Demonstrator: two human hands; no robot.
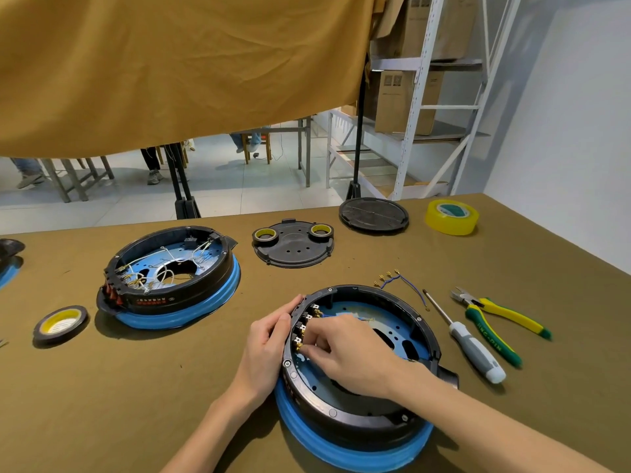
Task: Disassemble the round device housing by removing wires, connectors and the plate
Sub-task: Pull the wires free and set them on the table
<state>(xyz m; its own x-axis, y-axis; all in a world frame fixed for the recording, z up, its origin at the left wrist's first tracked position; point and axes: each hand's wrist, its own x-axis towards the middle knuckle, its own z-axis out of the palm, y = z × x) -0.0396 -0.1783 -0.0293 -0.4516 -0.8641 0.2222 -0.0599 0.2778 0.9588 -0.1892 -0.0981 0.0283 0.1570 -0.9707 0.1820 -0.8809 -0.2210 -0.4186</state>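
We find the round housing (358, 370) partly stripped: a blue wire (403, 285) lies just beyond it, our left hand (269, 346) braces its outer wall, our right hand (345, 349) pinches a brass connector (298, 344) inside, blue plate (415, 349) still fitted.

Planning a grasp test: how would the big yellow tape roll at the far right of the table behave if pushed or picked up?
The yellow tape roll lies flat on its side on the cloth-covered table, so a push would probably slide it rather than roll it. Set on edge, it would likely roll. Its open core suggests it is fairly light and easy to hook with fingers.
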